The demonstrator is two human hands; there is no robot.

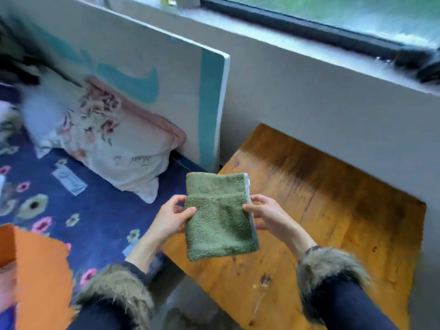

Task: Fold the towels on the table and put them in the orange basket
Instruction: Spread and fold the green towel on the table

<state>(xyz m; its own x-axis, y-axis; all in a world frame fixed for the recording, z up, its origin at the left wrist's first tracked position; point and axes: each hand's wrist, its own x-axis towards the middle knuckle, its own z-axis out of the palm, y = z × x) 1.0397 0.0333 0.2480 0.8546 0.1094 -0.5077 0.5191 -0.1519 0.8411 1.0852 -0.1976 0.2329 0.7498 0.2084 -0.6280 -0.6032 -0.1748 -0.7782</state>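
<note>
Towel held folded, basket off to the left

Towel [220,216], green and folded into a compact rectangle, hangs in the air over the near-left corner of the wooden table [333,210]; its long axis runs away from the person; a paler layer shows along its right edge. Left hand [170,219] pinches the left edge, right hand [266,214] pinches the right edge, thumbs on top. Orange basket [40,270] lies well left of the towel and nearer the person, beside the table; the left hand is the nearer one, so a leftward carry seems due.
</note>
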